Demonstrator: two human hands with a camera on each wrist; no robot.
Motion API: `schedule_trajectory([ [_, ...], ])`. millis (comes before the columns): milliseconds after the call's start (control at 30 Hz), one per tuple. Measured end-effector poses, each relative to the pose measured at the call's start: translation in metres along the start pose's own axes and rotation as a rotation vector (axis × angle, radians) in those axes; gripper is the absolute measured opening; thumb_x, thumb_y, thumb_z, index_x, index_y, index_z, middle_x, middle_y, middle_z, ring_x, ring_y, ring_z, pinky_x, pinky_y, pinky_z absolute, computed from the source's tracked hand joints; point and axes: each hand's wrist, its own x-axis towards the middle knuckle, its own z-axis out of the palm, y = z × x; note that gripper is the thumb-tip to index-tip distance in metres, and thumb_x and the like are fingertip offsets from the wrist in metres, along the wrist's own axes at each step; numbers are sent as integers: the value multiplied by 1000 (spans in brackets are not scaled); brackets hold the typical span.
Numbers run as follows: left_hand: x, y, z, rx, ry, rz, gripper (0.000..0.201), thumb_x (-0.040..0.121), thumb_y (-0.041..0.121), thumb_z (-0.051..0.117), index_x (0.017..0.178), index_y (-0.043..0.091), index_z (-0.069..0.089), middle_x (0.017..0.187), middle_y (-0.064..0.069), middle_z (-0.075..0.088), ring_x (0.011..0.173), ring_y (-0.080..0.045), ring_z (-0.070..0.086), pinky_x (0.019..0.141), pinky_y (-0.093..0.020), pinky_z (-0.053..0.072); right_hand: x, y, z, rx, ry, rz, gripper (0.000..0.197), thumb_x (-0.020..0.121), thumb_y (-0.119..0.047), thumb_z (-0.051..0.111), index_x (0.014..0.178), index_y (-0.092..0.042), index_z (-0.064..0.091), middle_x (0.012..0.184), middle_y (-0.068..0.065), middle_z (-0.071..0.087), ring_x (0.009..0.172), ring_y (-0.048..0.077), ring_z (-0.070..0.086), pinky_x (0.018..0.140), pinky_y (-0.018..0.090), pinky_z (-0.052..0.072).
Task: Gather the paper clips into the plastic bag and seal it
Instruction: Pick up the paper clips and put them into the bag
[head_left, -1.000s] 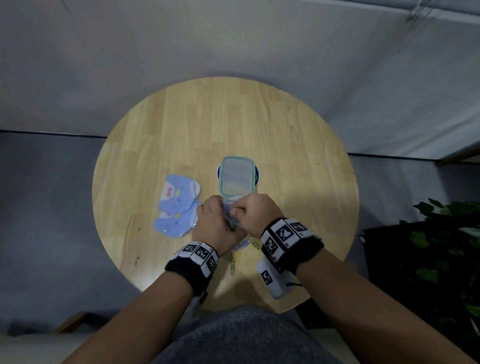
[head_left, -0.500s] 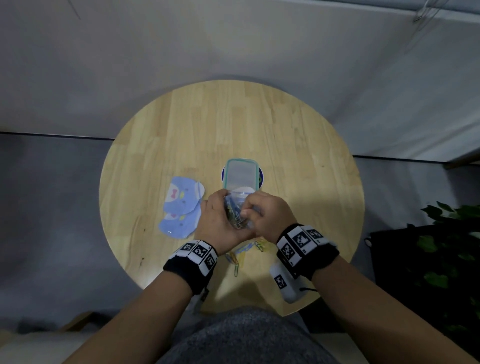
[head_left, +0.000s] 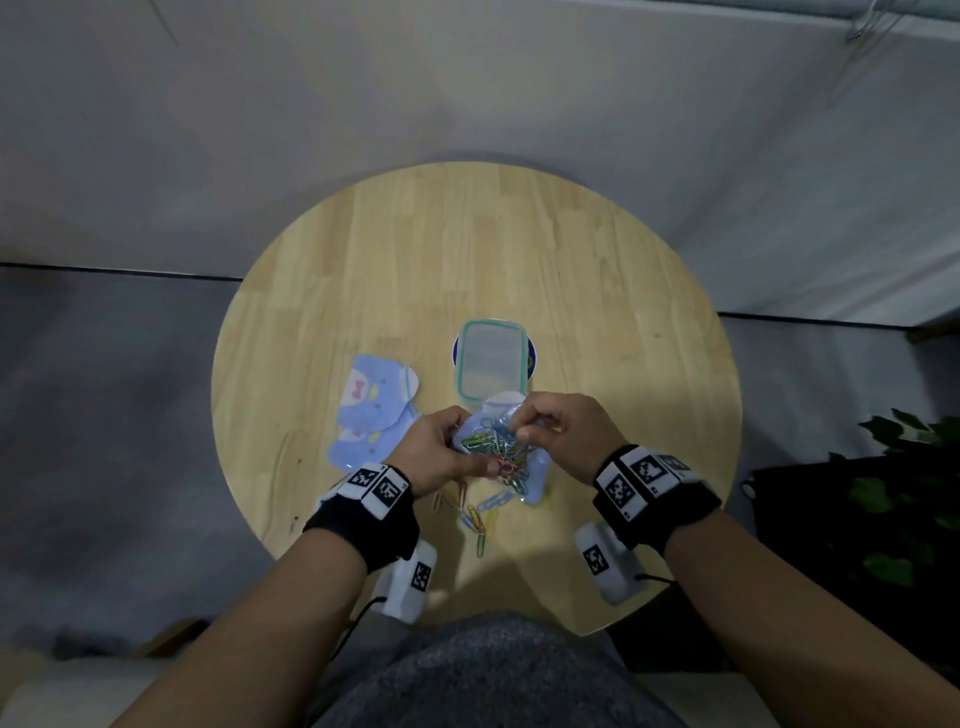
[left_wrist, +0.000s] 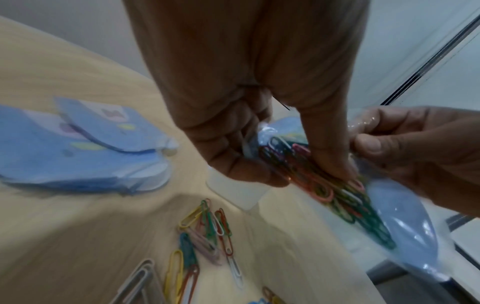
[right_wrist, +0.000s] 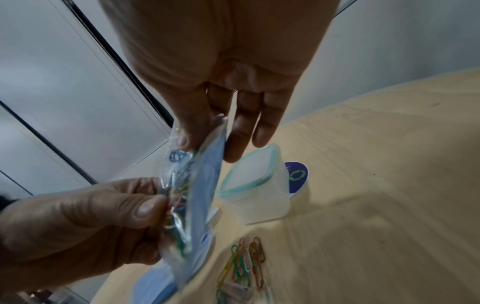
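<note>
Both hands held the plastic bag (head_left: 501, 441) over the near part of the round wooden table (head_left: 597, 291), clear of its surface. The left hand (head_left: 434, 449) pinched the bag between thumb and curled fingers, right where a bundle of coloured paper clips inside the bag (left_wrist: 335, 191) showed through the clear film. The right hand (head_left: 566, 434) pinched the bag's far end between thumb and forefinger, while its other fingers (right_wrist: 255, 123) hung straight and free behind the film. The bag had a clear front and a pale blue back.

A second earlier the two hands had been pressed close together, knuckle to knuckle, with the bag almost hidden between them. Half a second earlier they were still bunched. By this moment they had drawn apart, and the bag lay stretched between them with its clips plainly on view.

More loose paper clips (head_left: 475, 512) lay on the table near its near edge, just below the hands; their place matched the earlier pictures. Whether the bag's mouth was shut could not be told.

A clear plastic box with a teal-rimmed lid (head_left: 491, 364) stood at the middle of the table, on a round dark blue sticker (right_wrist: 298, 174). To its left, toward the left edge, lay a small stack of blue cartoon-printed bags (head_left: 371, 410). Neither had shifted.
</note>
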Motion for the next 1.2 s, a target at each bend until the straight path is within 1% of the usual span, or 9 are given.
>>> schedule_trajectory([
  [133, 3, 1, 0, -36, -4, -19, 39, 50, 15, 85, 86, 11, 69, 87, -17, 72, 76, -24, 66, 77, -48, 53, 0, 0, -2, -11, -18, -7, 22, 77, -5, 65, 72, -27, 65, 77, 4, 70, 76, 19, 65, 75, 31, 51],
  [267, 2, 2, -4, -79, 24, -26, 37, 54, 14, 85, 88, 12, 70, 87, -16, 73, 75, -26, 67, 73, -42, 54, 5, -3, -5, 26, -81, 29, 22, 76, -5, 67, 70, -26, 64, 73, 7, 67, 70, 16, 61, 78, 37, 52],
  [400, 2, 5, -4, -112, 19, -21, 29, 65, -1, 79, 90, 10, 68, 80, -8, 72, 74, -23, 65, 72, -37, 52, 6, -9, -10, 91, -102, 51, 20, 69, -3, 75, 81, -13, 63, 70, 8, 65, 67, 15, 59, 71, 30, 49],
  [567, 2, 12, -3, -179, 25, 12, 40, 57, 5, 81, 94, 8, 66, 88, -14, 70, 79, -24, 64, 75, -38, 52, 11, -12, -4, 102, -69, 67, 29, 69, 1, 72, 82, -22, 61, 70, 2, 66, 71, 17, 62, 78, 36, 52],
  [700, 1, 18, -2, -133, 3, 44, 38, 62, -3, 80, 96, 7, 65, 85, -12, 68, 75, -18, 63, 68, -26, 54, 16, -18, 4, 24, -148, 49, 25, 75, -1, 68, 99, -10, 70, 89, 6, 69, 86, 17, 62, 83, 29, 49],
  [800, 1, 18, -3, -104, 5, 54, 35, 64, -1, 81, 96, 6, 65, 89, -16, 70, 79, -21, 65, 74, -32, 54, 18, -24, 6, 61, -188, 80, 28, 80, 4, 62, 105, -5, 69, 105, 14, 70, 94, 20, 64, 88, 30, 50],
  [900, 1, 19, -3, -81, 28, 62, 39, 60, 7, 85, 94, 8, 66, 93, -20, 71, 81, -23, 66, 78, -39, 54, 15, -26, 6, 53, -135, 67, 30, 74, 7, 63, 100, -6, 72, 100, 14, 73, 91, 19, 67, 89, 30, 53],
  [1067, 0, 15, -5, -147, 60, 37, 41, 60, 3, 83, 98, 5, 68, 95, -20, 71, 82, -24, 66, 80, -43, 53, 6, -28, 0, 3, 25, -64, 28, 69, 6, 69, 89, -12, 74, 83, 6, 74, 75, 2, 65, 74, 10, 51],
  [1200, -2, 15, 2, -257, 74, 23, 41, 64, -4, 79, 103, 2, 67, 90, -13, 73, 81, -23, 67, 77, -38, 56, 5, -30, -6, 16, 69, -119, 23, 72, 4, 68, 87, -12, 74, 81, 3, 73, 74, -1, 66, 77, 19, 54],
])
